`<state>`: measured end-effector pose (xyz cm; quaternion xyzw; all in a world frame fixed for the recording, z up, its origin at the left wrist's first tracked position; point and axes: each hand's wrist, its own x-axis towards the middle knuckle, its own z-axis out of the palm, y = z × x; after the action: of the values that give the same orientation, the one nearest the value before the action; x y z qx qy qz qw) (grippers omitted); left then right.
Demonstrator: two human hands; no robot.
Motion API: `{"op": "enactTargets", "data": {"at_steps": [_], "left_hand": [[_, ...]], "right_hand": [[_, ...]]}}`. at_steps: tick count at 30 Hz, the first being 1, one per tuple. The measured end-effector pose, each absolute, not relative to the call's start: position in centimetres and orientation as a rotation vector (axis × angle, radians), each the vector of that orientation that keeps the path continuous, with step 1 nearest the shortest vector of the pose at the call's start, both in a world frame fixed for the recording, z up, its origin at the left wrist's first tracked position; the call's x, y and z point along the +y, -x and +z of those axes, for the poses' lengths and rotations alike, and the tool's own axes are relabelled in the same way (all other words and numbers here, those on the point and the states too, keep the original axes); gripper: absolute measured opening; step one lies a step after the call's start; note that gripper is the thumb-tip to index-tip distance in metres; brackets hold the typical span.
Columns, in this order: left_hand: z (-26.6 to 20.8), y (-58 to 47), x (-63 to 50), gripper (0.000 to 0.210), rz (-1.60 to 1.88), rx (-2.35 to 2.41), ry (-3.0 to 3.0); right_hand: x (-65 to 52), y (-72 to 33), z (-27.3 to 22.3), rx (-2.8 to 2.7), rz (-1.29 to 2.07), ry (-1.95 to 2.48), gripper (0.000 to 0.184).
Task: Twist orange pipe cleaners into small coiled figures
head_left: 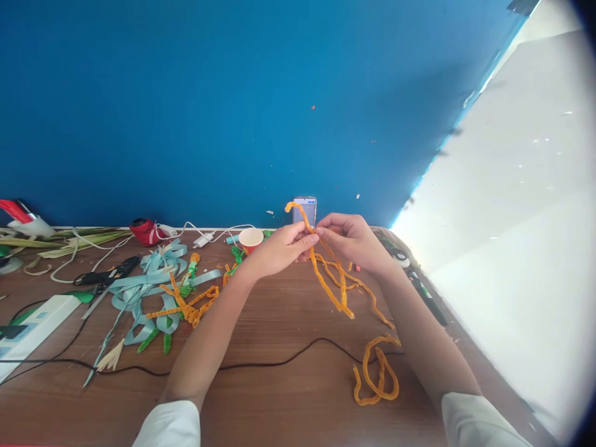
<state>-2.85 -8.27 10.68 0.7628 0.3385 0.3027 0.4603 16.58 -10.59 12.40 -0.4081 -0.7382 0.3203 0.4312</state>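
Orange fuzzy pipe cleaners [331, 294] hang between my hands above the table, with one bent end sticking up and the others dangling. My left hand [288, 247] is closed, pinching them between thumb and fingers. Close beside it, my right hand [350, 241] is also closed, its thumb and forefinger gripping the same strands near the crossing. Another loose orange pipe cleaner [379, 400] lies curled on the table near my right forearm. Behind my hands a phone [305, 210] leans upright against the wall.
Left of my arm are a heap of pale blue ribbon [139, 282], twisted orange pipe cleaners [190, 310] and a paper cup [250, 238]. A white power strip [41, 332] lies far left. A black cable [265, 365] crosses the table. The blue wall [209, 112] bounds the back.
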Motion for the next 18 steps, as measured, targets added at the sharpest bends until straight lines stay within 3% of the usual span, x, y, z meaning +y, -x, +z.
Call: {"op": "enactTargets", "data": {"at_steps": [10,18], "left_hand": [[10.3,2.2,-8.2,0.017,0.821,0.706,-1.708],[11.5,2.0,-9.5,0.017,0.783,0.698,-1.632]], "right_hand": [[-10.4,-16.6,12.3,-1.855,0.752,1.055,0.024],[-10.0,-17.1,12.1,-1.867,0.783,1.082,0.03]]}}
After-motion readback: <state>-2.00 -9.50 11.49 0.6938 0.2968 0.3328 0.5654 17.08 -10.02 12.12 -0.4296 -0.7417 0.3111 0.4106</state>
